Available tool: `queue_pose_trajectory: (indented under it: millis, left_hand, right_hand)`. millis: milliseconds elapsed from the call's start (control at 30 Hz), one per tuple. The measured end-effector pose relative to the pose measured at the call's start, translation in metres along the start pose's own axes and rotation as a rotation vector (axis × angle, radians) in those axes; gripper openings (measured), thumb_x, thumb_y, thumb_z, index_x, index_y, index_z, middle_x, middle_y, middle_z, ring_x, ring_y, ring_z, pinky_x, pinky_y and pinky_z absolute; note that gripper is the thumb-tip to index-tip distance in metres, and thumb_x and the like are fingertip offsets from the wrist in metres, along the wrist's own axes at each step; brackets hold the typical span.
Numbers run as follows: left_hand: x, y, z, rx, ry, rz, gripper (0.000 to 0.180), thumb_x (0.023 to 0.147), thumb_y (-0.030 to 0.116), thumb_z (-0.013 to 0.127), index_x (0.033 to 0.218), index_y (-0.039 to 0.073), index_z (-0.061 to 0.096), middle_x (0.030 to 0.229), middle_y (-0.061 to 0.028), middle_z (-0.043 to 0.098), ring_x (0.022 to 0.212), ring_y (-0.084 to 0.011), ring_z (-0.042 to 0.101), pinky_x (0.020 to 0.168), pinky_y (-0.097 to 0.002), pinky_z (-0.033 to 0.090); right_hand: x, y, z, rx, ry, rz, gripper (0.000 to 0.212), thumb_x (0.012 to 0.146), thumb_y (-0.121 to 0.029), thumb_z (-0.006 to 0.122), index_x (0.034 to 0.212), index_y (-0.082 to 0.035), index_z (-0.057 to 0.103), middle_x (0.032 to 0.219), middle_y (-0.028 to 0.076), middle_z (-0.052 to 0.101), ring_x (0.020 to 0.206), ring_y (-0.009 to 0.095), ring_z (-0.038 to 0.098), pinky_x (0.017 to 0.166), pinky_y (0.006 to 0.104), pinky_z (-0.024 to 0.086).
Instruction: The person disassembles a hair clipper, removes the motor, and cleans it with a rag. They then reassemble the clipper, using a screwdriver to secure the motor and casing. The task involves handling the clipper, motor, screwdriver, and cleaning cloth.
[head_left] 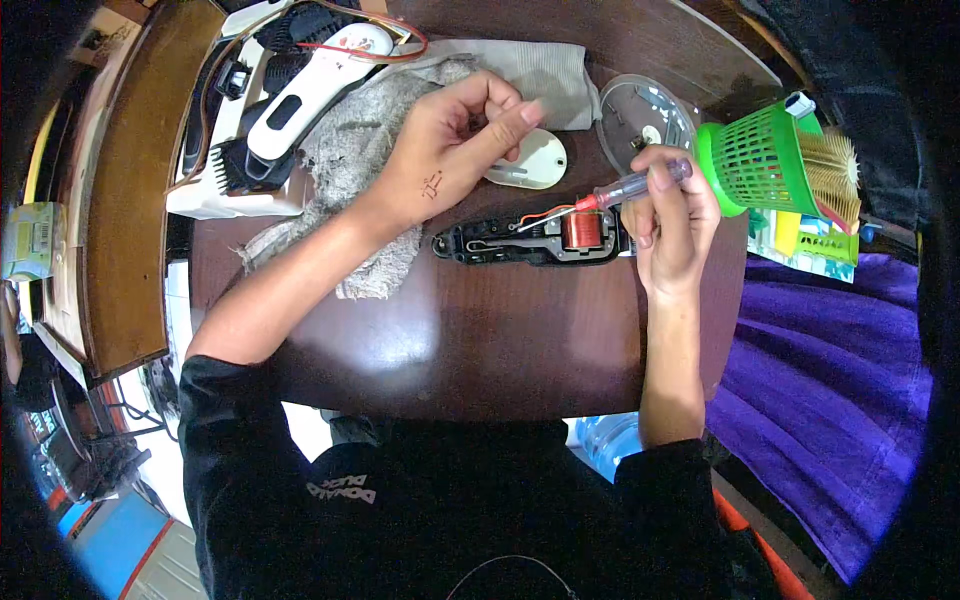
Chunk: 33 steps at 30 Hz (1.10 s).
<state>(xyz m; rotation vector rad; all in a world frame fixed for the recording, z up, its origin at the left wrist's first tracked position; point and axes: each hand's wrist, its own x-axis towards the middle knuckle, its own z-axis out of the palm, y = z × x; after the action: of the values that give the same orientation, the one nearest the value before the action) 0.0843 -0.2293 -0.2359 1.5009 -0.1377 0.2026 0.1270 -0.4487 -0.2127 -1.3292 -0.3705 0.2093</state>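
In my right hand [678,215] is a screwdriver [632,188] with a see-through purplish handle and a red collar. Its thin shaft slants down to the left, over an opened hair clipper housing [510,245]. The black housing lies on the table with its insides showing, among them a copper-red coil [582,231] and an orange wire. My left hand [455,145] hovers above a grey cloth, thumb stretched out and fingers curled in; whether something small sits between them is hidden. Just beyond its fingers rests an oval white cover [540,162].
A white hair clipper [320,85] lies across a white box [240,200] of black comb attachments at the left. The grey cloth [350,150] is bunched beside it. Far right are a clear round dish [650,105] with small parts and a green basket [750,160].
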Motion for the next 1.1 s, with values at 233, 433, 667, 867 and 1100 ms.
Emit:
queue_pose_trajectory:
  millis: [233,433,667,867,1100]
  left_hand:
    - [-0.002,-0.001,-0.001,0.061,0.007,-0.027,0.028,0.099,0.025,0.056,0.079,0.005,0.057,0.071,0.0025,0.055,0.068,-0.0038,0.049,0.063,-0.0214,0.04]
    - [-0.002,-0.003,0.0,0.064,0.015,0.013,0.027,0.099,0.025,0.057,0.08,0.005,0.057,0.071,0.0029,0.055,0.067,-0.0037,0.049,0.063,-0.0214,0.041]
    - [-0.001,-0.005,0.001,0.033,0.049,0.022,0.024,0.096,0.024,0.061,0.082,0.004,0.061,0.068,0.0036,0.058,0.065,-0.0008,0.051,0.057,-0.0184,0.041]
    - [-0.001,-0.008,0.001,0.026,0.056,0.028,0.023,0.096,0.023,0.061,0.083,0.004,0.061,0.068,0.0039,0.057,0.063,-0.0002,0.049,0.055,-0.0179,0.039]
    - [0.0,-0.01,0.001,0.069,0.056,0.085,0.024,0.096,0.023,0.062,0.082,0.004,0.061,0.067,0.0039,0.057,0.062,-0.0001,0.048,0.054,-0.0182,0.039]
  right_hand:
    - [-0.001,0.005,-0.002,0.005,-0.07,0.002,0.012,0.092,-0.011,0.062,0.094,0.001,0.062,0.065,0.001,0.056,0.044,0.003,0.043,0.039,0.0192,0.029]
    - [-0.008,-0.006,0.007,-0.23,-0.137,-0.092,0.009,0.089,-0.006,0.065,0.094,0.001,0.063,0.068,0.0,0.057,0.053,0.003,0.049,0.047,0.0183,0.036]
    - [-0.014,-0.01,0.007,-0.284,-0.124,-0.184,0.011,0.086,-0.006,0.067,0.093,0.001,0.064,0.071,0.001,0.06,0.057,0.003,0.05,0.05,0.0178,0.037]
    - [-0.022,-0.019,0.016,-0.401,-0.164,-0.321,0.01,0.082,-0.008,0.069,0.089,-0.001,0.066,0.074,0.003,0.064,0.059,0.004,0.052,0.052,0.0194,0.038]
    - [-0.02,-0.003,0.027,-0.587,-0.365,-0.423,0.025,0.071,-0.014,0.082,0.091,-0.009,0.067,0.071,0.001,0.064,0.055,0.012,0.059,0.05,0.0274,0.046]
